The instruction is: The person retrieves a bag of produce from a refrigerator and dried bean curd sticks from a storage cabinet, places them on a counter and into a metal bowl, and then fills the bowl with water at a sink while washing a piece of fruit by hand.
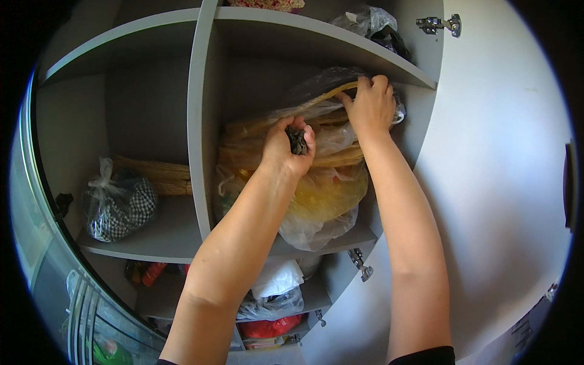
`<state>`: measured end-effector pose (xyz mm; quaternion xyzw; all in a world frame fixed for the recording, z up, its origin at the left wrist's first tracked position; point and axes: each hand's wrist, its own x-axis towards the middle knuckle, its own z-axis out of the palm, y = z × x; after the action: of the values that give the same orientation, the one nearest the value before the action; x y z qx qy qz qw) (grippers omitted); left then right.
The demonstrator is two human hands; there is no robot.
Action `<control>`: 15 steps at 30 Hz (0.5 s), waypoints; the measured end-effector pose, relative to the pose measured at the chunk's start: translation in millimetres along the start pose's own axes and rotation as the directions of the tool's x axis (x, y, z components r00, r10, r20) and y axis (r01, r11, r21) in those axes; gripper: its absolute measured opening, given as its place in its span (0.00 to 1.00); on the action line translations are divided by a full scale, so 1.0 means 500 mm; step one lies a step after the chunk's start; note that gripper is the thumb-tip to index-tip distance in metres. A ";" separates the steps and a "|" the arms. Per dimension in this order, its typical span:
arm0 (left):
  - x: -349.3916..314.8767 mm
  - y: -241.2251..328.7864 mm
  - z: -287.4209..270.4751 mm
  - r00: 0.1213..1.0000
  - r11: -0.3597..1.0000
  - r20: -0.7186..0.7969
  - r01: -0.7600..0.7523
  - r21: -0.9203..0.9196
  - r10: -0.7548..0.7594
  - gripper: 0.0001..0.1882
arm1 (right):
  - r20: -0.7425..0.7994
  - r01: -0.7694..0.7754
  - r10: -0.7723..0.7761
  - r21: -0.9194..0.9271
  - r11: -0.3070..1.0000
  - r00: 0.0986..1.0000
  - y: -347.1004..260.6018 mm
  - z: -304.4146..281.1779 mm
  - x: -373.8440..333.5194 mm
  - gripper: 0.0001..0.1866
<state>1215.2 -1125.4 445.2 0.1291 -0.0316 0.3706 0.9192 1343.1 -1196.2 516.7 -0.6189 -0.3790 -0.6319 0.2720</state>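
Observation:
My left hand (289,146) is cupped, palm up, around a handful of small dark grey flat pieces (297,140) that look like seeds. It is in front of a large clear plastic bag (322,228) lying on the middle shelf. Inside the bag are long straw-coloured stalks (331,159) and something yellow. Farther right, my right hand (372,106) grips the bag's upper right part, thumb and fingers bent at the end of a pale yellow strip. Its fingertips are partly hidden, so whether the strip itself is pinched is unclear.
An upright divider (198,121) splits the grey cupboard. In the left compartment a knotted clear bag with checked cloth (121,207) sits beside a straw bundle (161,173). A white door (499,158) stands open at right. Below are a white bag (278,280) and a red bag (272,326).

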 end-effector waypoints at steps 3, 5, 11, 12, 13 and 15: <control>0.000 -0.005 -0.008 0.999 0.999 -0.013 0.046 -0.013 -0.046 0.08 | 0.012 -0.049 0.048 0.083 0.995 0.999 0.014 0.004 0.001 0.15; -0.003 -0.010 -0.007 0.997 0.997 0.008 0.072 -0.003 -0.072 0.08 | -0.048 -0.020 0.030 0.201 0.979 0.998 0.037 0.022 -0.001 0.14; -0.018 -0.045 0.040 0.992 0.993 0.059 0.114 0.009 -0.115 0.08 | -0.050 -0.033 0.054 0.356 0.934 0.997 0.064 0.012 -0.018 0.12; -0.017 -0.053 0.050 0.989 0.991 0.070 0.133 0.005 -0.133 0.08 | -0.109 -0.022 0.059 0.314 0.949 0.992 0.058 0.005 -0.025 0.13; -0.014 -0.061 0.059 0.985 0.988 0.082 0.153 0.001 -0.153 0.08 | -0.169 -0.013 0.061 0.270 0.963 0.984 0.052 -0.002 -0.033 0.13; -0.007 -0.079 0.073 0.979 0.983 0.098 0.181 -0.027 -0.178 0.08 | -0.218 -0.037 0.094 0.253 0.967 0.971 0.043 -0.009 -0.049 0.13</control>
<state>1241.2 -1164.6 471.3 0.1327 -0.0703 0.2790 0.9485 1360.1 -1215.2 495.7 -0.5157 -0.4003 -0.6373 0.4094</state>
